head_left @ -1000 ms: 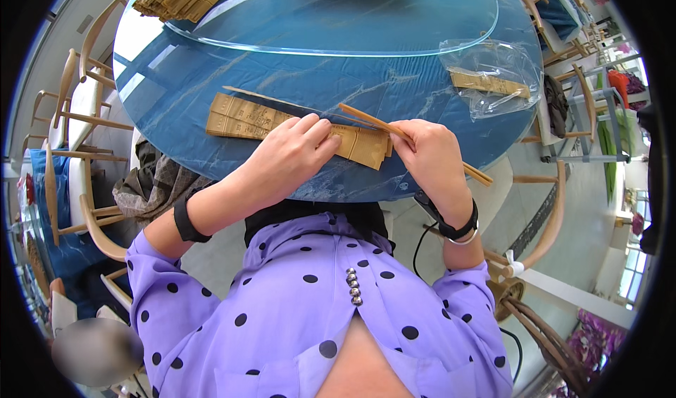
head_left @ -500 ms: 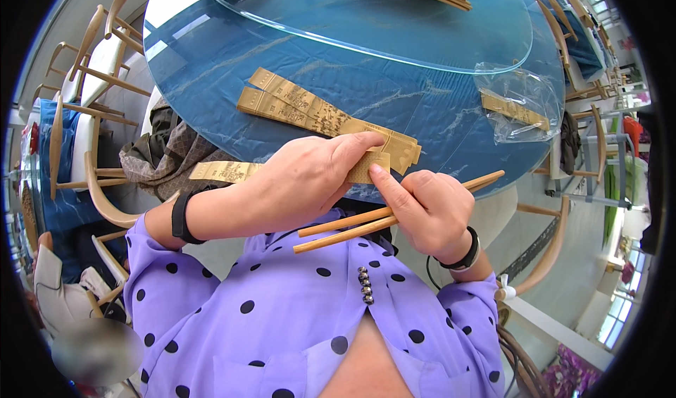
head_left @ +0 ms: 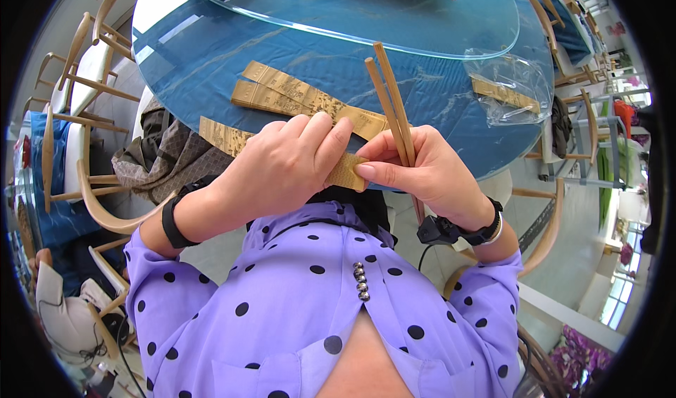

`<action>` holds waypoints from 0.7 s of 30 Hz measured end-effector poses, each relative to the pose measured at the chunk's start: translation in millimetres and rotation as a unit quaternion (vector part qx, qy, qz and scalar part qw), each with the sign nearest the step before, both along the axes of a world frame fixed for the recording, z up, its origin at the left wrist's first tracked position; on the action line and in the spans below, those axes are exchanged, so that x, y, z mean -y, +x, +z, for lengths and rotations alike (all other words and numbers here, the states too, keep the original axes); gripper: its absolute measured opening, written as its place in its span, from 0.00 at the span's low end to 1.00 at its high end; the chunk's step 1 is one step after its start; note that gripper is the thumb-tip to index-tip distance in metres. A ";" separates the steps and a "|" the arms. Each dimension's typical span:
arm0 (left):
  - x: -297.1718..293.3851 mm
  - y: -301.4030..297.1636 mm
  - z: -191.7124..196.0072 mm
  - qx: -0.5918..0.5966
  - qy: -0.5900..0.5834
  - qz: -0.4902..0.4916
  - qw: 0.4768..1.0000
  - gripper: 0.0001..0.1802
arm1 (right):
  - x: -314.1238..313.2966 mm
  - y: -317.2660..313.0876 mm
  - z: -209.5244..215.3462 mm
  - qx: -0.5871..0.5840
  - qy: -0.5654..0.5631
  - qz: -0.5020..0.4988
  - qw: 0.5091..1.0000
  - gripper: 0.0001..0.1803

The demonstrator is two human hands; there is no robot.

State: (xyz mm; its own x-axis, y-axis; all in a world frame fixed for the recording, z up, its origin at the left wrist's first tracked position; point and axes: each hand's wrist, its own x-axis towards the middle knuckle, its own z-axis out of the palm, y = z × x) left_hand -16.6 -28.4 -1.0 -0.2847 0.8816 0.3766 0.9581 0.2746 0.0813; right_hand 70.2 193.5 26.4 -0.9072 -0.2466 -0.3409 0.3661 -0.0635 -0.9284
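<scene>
Gold sleeve (head_left: pixel 345 172) clasped beneath left grip (head_left: pixel 287 157), right end pinched in right grip (head_left: pixel 431 171) alongside wooden chopsticks (head_left: pixel 385 102).

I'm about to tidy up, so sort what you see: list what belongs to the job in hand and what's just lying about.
Likely in the job:
chopsticks, in the right hand
paper sleeve, in the left hand
other paper sleeves, on the table
perhaps the plastic bag

Likely just lying about:
patterned cloth
chairs
purple flowers
</scene>
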 end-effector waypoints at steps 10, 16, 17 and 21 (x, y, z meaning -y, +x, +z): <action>3.8 0.5 -0.3 0.033 0.012 -0.022 0.999 0.39 | 1.8 -0.9 1.5 0.023 -0.008 0.040 0.999 0.12; 0.7 -3.2 8.1 0.051 0.087 -0.060 0.993 0.29 | 1.7 -2.4 5.9 0.016 -0.068 -0.016 0.997 0.13; -0.2 -3.2 7.1 0.046 0.068 -0.061 0.995 0.29 | 2.0 -3.1 5.3 0.014 -0.057 -0.009 0.998 0.13; -5.7 -2.3 5.0 0.028 0.033 -0.064 0.997 0.28 | 6.9 -4.9 0.7 -0.010 -0.036 -0.012 0.999 0.10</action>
State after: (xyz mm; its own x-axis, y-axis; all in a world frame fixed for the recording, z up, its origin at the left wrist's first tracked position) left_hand -19.0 -22.7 4.0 -0.1937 0.8863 0.4207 0.9783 0.1427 0.1499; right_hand 65.3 186.6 27.2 -0.9192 -0.2481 -0.3057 0.3458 -0.1380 -0.9281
